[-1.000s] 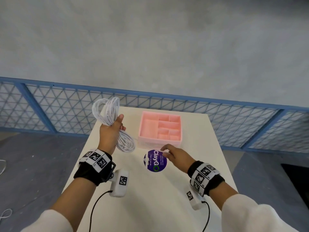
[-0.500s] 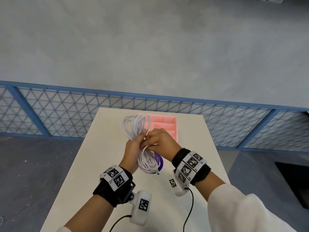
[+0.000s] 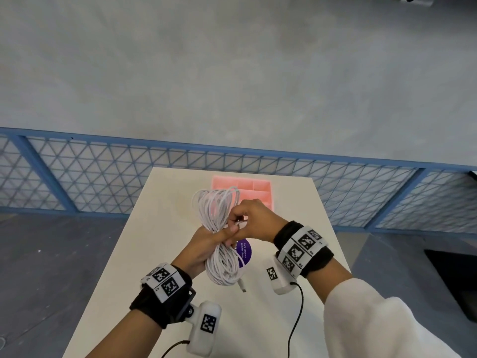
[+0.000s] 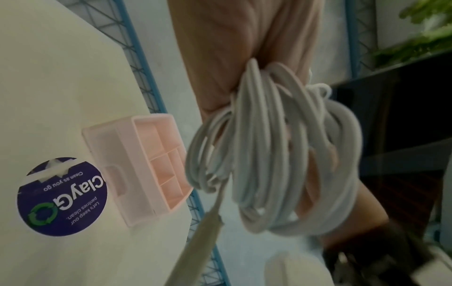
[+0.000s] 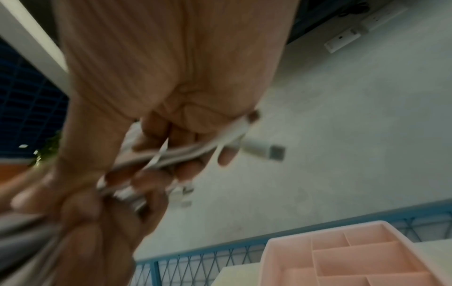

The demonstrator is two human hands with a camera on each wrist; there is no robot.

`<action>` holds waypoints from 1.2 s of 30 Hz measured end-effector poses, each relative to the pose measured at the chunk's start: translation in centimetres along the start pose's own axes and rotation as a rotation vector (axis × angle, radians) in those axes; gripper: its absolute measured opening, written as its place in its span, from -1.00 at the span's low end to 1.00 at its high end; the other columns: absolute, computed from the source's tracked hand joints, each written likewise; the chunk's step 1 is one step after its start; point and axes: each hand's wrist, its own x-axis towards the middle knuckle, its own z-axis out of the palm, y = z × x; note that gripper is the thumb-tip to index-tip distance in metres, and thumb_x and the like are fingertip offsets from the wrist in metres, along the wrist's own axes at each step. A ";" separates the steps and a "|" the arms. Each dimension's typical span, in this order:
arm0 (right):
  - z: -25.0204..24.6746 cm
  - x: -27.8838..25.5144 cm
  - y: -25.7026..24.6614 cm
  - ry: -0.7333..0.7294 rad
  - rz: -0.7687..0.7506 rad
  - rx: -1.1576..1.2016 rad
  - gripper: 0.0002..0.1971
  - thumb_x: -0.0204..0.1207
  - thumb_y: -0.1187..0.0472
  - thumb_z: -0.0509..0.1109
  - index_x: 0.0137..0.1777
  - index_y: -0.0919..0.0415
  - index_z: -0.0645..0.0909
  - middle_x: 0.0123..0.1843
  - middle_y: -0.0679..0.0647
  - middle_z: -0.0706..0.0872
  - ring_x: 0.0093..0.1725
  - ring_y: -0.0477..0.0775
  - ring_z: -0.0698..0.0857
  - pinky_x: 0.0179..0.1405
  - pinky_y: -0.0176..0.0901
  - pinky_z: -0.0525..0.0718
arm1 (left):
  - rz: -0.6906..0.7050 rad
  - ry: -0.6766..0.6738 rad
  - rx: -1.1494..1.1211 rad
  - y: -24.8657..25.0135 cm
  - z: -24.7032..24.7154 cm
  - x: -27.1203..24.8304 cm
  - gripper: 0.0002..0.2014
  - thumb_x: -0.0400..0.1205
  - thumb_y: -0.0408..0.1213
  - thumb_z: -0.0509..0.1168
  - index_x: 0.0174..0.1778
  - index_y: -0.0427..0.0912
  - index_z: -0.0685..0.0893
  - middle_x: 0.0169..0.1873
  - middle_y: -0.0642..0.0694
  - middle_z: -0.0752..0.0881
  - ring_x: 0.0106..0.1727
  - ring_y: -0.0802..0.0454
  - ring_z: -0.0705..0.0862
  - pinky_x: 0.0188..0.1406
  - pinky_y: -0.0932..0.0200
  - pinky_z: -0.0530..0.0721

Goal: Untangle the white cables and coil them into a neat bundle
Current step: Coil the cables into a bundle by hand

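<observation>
A coil of white cables is held upright above the table. My left hand grips the coil round its waist, fingers curled about the strands; its loops hang below the fist in the left wrist view. My right hand pinches a few strands at the waist from the right. In the right wrist view the fingers hold strands with a white plug sticking out past them. Another plug end dangles from the bottom of the coil.
A pink compartment tray sits on the white table behind the hands. A round purple sticker lies on the table under the coil. A blue mesh fence runs behind the table's far edge.
A second ago my right hand touched the purple sticker and the left held the coil up at the left. Both hands then met over the table's middle; now the right pinches strands at the coil's waist.
</observation>
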 end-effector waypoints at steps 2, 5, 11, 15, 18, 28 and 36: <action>-0.4 -0.4 0.3 -0.050 -0.003 0.090 -0.80 0.30 0.24 0.58 -0.08 0.17 0.73 -0.15 -0.06 0.71 -0.07 -0.04 0.62 0.11 -0.11 0.57 | -0.007 0.019 -0.007 0.4 -0.7 0.0 -0.56 0.30 -0.16 0.52 0.03 -0.31 0.68 -0.51 -0.12 0.68 -0.46 0.02 0.66 -0.46 0.19 0.68; 0.0 -1.0 0.9 -0.043 0.014 0.198 -0.76 0.43 0.37 0.43 -0.03 0.00 0.62 -0.15 -0.05 0.71 -0.09 -0.02 0.67 0.07 -0.15 0.62 | -0.030 0.044 0.038 0.8 -1.4 0.2 -0.73 0.40 -0.24 0.46 -0.05 -0.26 0.67 -0.59 -0.08 0.61 -0.49 0.01 0.61 -0.45 0.16 0.66; -0.6 -1.6 2.6 0.113 0.007 -0.178 -0.81 0.53 0.35 0.29 -0.14 0.12 0.72 -0.08 -0.05 0.76 0.01 0.06 0.65 0.21 0.05 0.47 | -0.025 0.141 -0.078 0.6 -2.5 0.8 -0.80 0.54 -0.32 0.37 0.05 -0.29 0.66 -0.64 -0.03 0.54 -0.54 0.07 0.58 -0.33 0.14 0.66; 2.1 -1.6 1.5 0.023 0.181 -0.064 -0.37 0.47 -0.33 0.12 0.42 0.05 0.41 0.55 0.06 0.34 0.53 0.07 0.29 0.53 0.15 0.24 | 0.035 0.142 0.008 -0.1 -1.4 1.0 -0.79 0.50 -0.21 0.41 -0.11 -0.29 0.65 -0.54 -0.07 0.60 -0.48 0.05 0.61 -0.35 0.15 0.63; 5.8 -1.3 -0.4 0.114 0.312 0.397 -0.03 0.22 -0.59 0.07 0.53 0.02 0.21 0.65 0.06 0.09 0.63 0.00 0.04 0.61 -0.02 0.06 | 0.099 0.131 0.063 -0.9 0.7 1.0 -0.81 0.55 -0.15 0.35 -0.04 -0.19 0.69 -0.32 0.02 0.77 -0.25 0.08 0.75 -0.25 0.25 0.68; 6.9 -3.4 0.2 0.173 0.248 0.458 -0.43 0.60 -0.16 0.08 0.53 -0.34 -0.09 0.67 0.06 -0.35 0.59 -0.10 -0.03 0.45 -0.26 0.00 | -0.094 -0.058 -0.212 -3.3 2.5 0.2 -0.56 0.66 0.04 0.07 0.39 -0.06 0.54 0.34 -0.08 0.65 0.40 0.00 0.57 0.53 -0.08 0.37; 6.2 -3.3 3.2 -0.109 0.363 0.184 -0.20 0.56 -0.08 0.23 0.61 -0.05 -0.24 0.62 0.20 -0.47 0.61 0.27 0.19 0.55 0.14 0.32 | -0.210 -0.206 -0.031 -4.2 1.5 1.2 -0.46 0.62 0.19 -0.03 0.47 0.08 0.44 0.43 -0.03 0.57 0.46 0.05 0.50 0.46 0.05 0.38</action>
